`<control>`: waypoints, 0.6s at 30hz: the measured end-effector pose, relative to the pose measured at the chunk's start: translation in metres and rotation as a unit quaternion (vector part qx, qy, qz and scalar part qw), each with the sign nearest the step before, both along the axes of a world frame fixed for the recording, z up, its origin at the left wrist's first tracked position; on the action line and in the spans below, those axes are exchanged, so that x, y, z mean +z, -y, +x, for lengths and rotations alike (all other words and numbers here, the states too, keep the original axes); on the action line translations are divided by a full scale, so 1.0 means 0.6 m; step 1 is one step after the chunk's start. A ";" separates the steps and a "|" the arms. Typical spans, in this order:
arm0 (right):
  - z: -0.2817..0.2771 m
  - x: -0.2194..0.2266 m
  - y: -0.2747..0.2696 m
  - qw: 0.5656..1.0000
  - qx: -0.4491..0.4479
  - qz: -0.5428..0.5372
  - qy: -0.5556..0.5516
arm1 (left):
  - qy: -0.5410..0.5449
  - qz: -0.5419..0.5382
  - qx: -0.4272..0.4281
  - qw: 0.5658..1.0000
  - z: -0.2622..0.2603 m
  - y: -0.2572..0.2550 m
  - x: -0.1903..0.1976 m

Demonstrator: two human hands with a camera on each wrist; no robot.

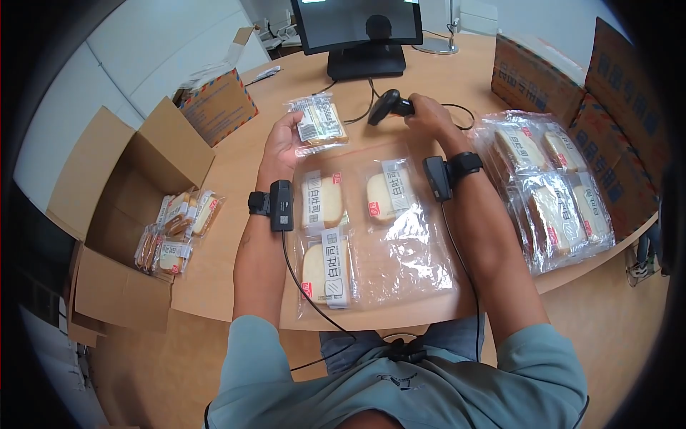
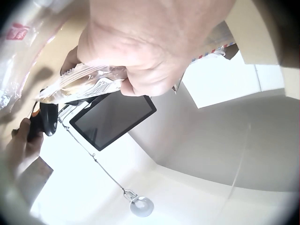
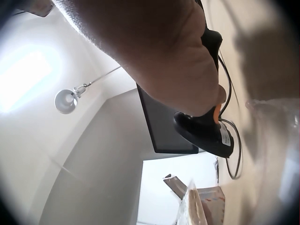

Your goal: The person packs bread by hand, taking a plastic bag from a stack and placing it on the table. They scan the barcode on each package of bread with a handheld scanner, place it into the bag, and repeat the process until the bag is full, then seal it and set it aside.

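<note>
My left hand [image 1: 283,137] pinches a clear packet of sliced bread [image 1: 319,123] by its left edge, a white barcode label facing up. In the left wrist view, thumb and fingers of that hand [image 2: 140,47] grip the crinkled wrapper [image 2: 79,84]. My right hand [image 1: 431,116] holds a black barcode scanner [image 1: 389,106] by its handle, its head toward the packet. The right wrist view shows the scanner [image 3: 206,133] with an orange trigger under a finger. Below the hands lies a large clear bag [image 1: 407,264] with bread packets [image 1: 323,200] on it.
An open cardboard box [image 1: 121,279] at left holds several bread packets [image 1: 175,229]. Bagged bread [image 1: 550,186] lies at right before more cardboard boxes [image 1: 536,75]. A monitor [image 1: 361,28] stands at the back, a smaller box [image 1: 218,107] back left. The scanner's cable [image 1: 457,107] crosses the table.
</note>
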State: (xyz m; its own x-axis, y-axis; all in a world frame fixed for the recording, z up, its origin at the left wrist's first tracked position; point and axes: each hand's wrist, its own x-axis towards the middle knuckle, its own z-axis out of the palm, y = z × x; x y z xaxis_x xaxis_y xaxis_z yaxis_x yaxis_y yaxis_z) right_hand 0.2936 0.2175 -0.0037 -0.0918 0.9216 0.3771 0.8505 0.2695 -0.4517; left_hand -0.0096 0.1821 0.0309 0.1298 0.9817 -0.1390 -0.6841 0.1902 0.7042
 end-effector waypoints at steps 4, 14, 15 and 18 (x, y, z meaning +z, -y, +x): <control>0.000 -0.001 0.016 0.999 -0.024 -0.016 0.027 | 0.035 0.053 -0.008 0.998 0.007 0.014 0.006; -0.043 0.086 0.040 0.993 0.016 0.095 -0.072 | -0.071 0.155 -0.040 0.985 0.059 0.055 0.029; -0.061 0.114 0.056 0.981 0.093 0.022 -0.170 | -0.068 0.155 -0.039 0.985 0.070 0.051 0.021; -0.118 0.169 0.094 0.935 0.173 -0.093 -0.296 | -0.439 0.369 0.095 0.814 0.104 0.063 0.002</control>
State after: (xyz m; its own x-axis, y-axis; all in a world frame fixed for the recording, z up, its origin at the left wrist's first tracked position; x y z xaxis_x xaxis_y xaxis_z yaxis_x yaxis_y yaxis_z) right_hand 0.2227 0.1613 0.0979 -0.2229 0.9301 0.2918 0.3136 0.3518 -0.8820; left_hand 0.0525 0.1443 0.0318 0.1339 0.8310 0.5399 0.1767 -0.5561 0.8121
